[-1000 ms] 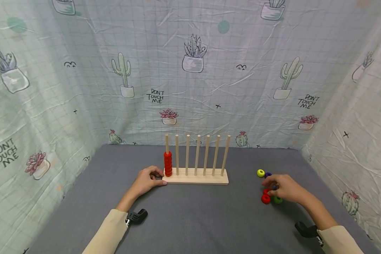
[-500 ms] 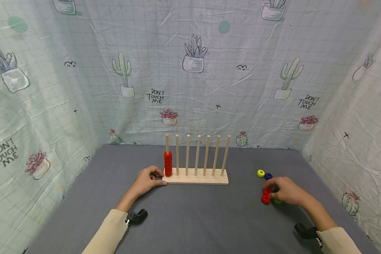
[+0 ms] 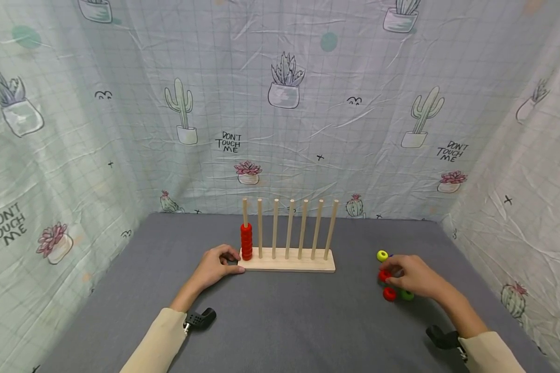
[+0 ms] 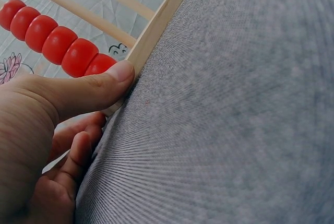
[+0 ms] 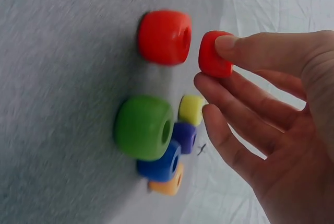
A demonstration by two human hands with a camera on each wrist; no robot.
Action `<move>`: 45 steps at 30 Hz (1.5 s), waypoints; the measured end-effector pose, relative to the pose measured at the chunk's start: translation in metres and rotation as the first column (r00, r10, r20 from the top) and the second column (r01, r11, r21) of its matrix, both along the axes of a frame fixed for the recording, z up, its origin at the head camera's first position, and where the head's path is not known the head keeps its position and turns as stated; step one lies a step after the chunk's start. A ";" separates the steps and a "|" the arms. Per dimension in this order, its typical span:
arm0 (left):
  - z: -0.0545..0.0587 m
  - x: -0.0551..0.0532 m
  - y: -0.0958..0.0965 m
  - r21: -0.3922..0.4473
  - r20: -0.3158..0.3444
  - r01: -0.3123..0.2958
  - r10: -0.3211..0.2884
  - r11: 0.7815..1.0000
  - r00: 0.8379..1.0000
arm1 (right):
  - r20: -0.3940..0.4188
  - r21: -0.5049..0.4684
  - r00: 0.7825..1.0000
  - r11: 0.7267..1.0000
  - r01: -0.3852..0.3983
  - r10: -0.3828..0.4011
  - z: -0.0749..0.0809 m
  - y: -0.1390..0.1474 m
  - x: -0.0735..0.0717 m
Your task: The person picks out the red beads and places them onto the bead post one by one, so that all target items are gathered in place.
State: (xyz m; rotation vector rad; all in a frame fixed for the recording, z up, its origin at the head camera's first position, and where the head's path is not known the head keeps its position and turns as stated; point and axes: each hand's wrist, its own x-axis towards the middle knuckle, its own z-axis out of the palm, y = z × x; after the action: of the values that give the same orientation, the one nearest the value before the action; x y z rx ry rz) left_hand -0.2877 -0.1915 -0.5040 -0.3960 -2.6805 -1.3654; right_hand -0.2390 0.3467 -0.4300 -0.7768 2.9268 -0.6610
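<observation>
A wooden peg rack (image 3: 287,265) with several upright pegs stands mid-table. Its leftmost peg carries a stack of red beads (image 3: 246,242), close beside my left hand (image 3: 213,267). That hand grips the left end of the base, its thumb (image 4: 112,80) lying along the front edge and its other fingers partly hidden behind. At the right, my right hand (image 3: 415,277) pinches a red bead (image 5: 213,59) between thumb and fingers, raised off the cloth. Another red bead (image 5: 164,37) and a green bead (image 5: 143,127) lie loose near it.
Beyond the green bead in the right wrist view lie a blue bead (image 5: 160,162), an orange bead (image 5: 168,183), a purple bead (image 5: 184,136) and a yellow bead (image 5: 191,109). Grey cloth (image 3: 280,321) covers the table; a printed curtain (image 3: 280,129) hangs behind and along both sides.
My right hand has picked up one of the two red beads and shifted slightly left and away with it. My left hand keeps its hold on the rack.
</observation>
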 end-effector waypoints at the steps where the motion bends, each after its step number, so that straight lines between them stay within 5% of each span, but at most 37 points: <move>1: 0.000 0.000 0.000 0.001 0.000 0.002 -0.002 1.000 1.000 | 0.002 -0.004 1.000 1.000 -0.004 0.004 0.000 -0.002 0.000; 45: 0.003 0.003 -0.001 0.009 -0.009 0.015 -0.014 1.000 1.000 | -0.030 -0.079 0.977 0.974 -0.211 0.209 0.043 -0.122 -0.024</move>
State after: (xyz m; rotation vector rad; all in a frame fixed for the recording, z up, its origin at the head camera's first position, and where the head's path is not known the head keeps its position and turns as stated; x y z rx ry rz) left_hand -0.2847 -0.1920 -0.5009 -0.4202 -2.6689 -1.3759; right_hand -0.2627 0.2252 -0.3872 -1.0897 2.7955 -0.7595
